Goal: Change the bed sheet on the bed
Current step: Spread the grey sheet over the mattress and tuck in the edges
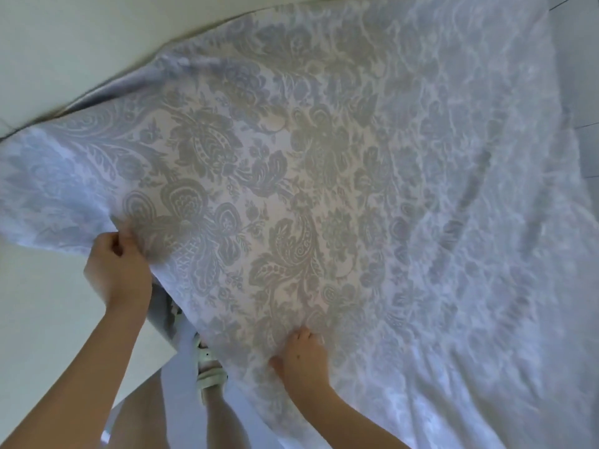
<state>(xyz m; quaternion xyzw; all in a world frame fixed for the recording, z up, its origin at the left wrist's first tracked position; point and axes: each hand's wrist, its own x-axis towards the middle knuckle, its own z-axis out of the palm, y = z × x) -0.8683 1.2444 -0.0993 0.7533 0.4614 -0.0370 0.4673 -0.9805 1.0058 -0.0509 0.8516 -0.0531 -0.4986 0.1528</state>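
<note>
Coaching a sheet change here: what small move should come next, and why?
Probably lower the near edge: the left hand and right hand both grip the grey-and-white damask-patterned fabric sheet, held raised above the person's legs, not yet lying flat.

A home bedroom is shown.
A large pale grey-and-white damask-patterned bed sheet [291,189] is seen spread out wide, with pale grey tiled floor [581,85] glimpsed beside it.

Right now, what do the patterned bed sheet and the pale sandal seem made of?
The bed sheet: thin woven cloth, probably cotton or a blend, matte; light glows through it and it wrinkles softly. The sandal: pale, smooth straps, perhaps plastic or faux leather; too blurred to say.
</note>
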